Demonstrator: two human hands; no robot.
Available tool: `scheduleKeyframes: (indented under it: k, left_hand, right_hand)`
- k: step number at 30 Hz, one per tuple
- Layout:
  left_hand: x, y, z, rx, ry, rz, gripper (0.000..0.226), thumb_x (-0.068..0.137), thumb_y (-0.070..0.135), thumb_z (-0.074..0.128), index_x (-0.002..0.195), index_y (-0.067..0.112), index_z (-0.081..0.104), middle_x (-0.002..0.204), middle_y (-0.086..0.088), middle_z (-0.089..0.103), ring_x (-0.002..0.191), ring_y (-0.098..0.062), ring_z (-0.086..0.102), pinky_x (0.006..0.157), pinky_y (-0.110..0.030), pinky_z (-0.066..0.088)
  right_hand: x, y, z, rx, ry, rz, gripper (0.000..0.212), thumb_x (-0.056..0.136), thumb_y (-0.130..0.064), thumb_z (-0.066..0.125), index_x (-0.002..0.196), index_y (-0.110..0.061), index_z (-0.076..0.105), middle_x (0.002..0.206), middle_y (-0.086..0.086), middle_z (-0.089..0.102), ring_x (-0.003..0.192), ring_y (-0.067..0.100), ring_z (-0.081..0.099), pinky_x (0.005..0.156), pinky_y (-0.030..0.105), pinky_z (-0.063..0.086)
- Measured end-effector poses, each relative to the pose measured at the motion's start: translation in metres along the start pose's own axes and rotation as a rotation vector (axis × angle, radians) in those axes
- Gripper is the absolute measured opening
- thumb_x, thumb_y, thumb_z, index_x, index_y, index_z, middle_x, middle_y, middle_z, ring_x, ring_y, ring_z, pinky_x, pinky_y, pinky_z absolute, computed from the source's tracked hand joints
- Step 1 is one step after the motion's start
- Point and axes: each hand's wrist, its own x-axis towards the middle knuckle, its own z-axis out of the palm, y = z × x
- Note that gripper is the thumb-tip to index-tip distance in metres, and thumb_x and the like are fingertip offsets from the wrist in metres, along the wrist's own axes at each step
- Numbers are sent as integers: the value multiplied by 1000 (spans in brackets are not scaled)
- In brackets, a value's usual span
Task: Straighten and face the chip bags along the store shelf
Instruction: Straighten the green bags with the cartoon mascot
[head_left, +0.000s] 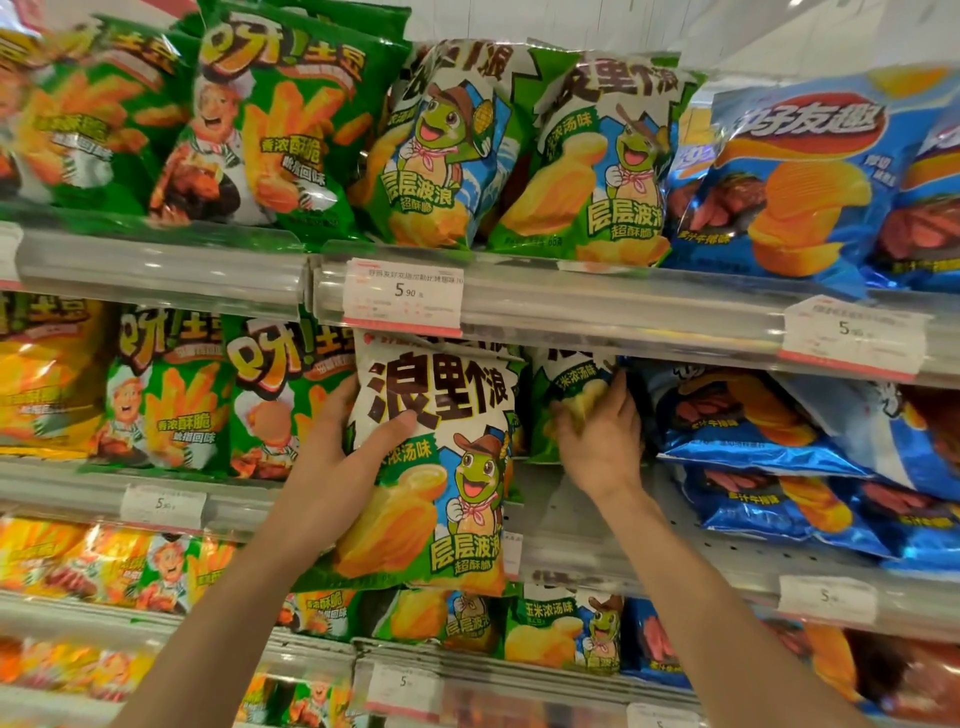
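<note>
My left hand (347, 457) grips the left side of a white-and-green chip bag with a turtle mascot (441, 467), thumb across its front. That bag hangs out in front of the middle shelf, upright and facing me. My right hand (597, 431) reaches deeper into the same shelf and holds a second turtle-mascot bag (571, 384), which stands further back, partly hidden under the shelf rail. Two matching bags (597, 161) stand on the shelf above.
Green fries bags (171, 395) fill the middle shelf to the left. Blue ridged-chip bags (753, 431) lie stacked and tilted to the right. Clear shelf rails carry price tags (402, 297). A bare patch of perforated shelf (561, 514) shows under my right wrist. More bags line the lower shelves.
</note>
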Motion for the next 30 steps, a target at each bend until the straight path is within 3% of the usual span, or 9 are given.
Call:
scheduleKeyframes:
  k: [5, 8, 14, 19, 20, 23, 26, 28, 30]
  left_hand:
    - [1, -3, 0, -2, 0, 2, 60, 89, 40, 68, 144, 38, 43, 120, 15, 67, 98, 1, 67, 76, -22, 52]
    - [0, -5, -1, 5, 3, 15, 62, 89, 40, 68, 145, 38, 42, 123, 14, 65, 102, -1, 65, 76, -21, 50]
    - [-2, -8, 9, 9, -8, 38, 61, 89, 38, 68, 145, 38, 42, 116, 24, 64, 90, 16, 64, 67, -8, 50]
    - [-3, -7, 41, 19, 22, 55, 53, 90, 36, 69, 130, 47, 37, 107, 33, 55, 80, 29, 55, 61, 0, 44]
    - [-3, -7, 48, 29, 19, 61, 52, 89, 39, 69, 128, 51, 35, 108, 35, 54, 82, 30, 54, 64, -1, 45]
    - [-3, -4, 64, 47, -50, 87, 56, 85, 54, 65, 133, 54, 36, 112, 35, 56, 93, 24, 57, 75, -7, 45]
    - [1, -4, 63, 54, -63, 110, 72, 83, 62, 57, 149, 39, 36, 118, 26, 58, 102, 13, 59, 84, -17, 48]
    - [6, -11, 58, 172, 34, 195, 64, 90, 61, 58, 146, 33, 42, 121, 17, 58, 107, 10, 57, 91, -25, 50]
    - [13, -22, 53, 322, 177, 292, 60, 88, 56, 59, 140, 27, 49, 132, 2, 51, 122, -9, 50, 101, -36, 45]
  right_hand:
    - [12, 0, 8, -22, -139, 25, 105, 91, -68, 49, 159, -15, -10, 168, 10, -3, 155, 29, 1, 123, 55, 3]
    - [13, 2, 0, 89, -138, 50, 103, 90, -70, 49, 160, -17, -5, 169, 5, 0, 155, 25, -3, 124, 53, 1]
    - [-23, -9, -30, 323, -89, -72, 69, 96, -60, 47, 150, -18, 34, 151, 3, 40, 141, 23, 37, 118, 47, 32]
    - [-75, -34, -56, 526, -300, -14, 59, 90, -70, 43, 140, -41, 36, 120, -29, 57, 109, -13, 56, 93, 12, 46]
    - [-80, -37, -56, 576, -338, 21, 59, 88, -70, 47, 138, -42, 34, 115, -30, 58, 106, -12, 58, 90, 14, 49]
    - [-77, -36, -51, 652, -313, 71, 59, 90, -56, 61, 138, -39, 32, 115, -20, 63, 106, -5, 61, 88, 18, 51]
    - [-55, -30, -57, 708, -220, 79, 59, 95, -45, 62, 144, -22, 40, 119, -11, 65, 107, -2, 64, 89, 16, 50]
    - [-40, -26, -58, 652, -131, 2, 48, 98, -38, 60, 140, -22, 43, 115, -13, 65, 100, -5, 63, 81, 9, 47]
    - [-27, -22, -54, 514, -46, -61, 47, 99, -39, 57, 141, -23, 40, 122, -9, 61, 111, 5, 59, 89, 15, 46]
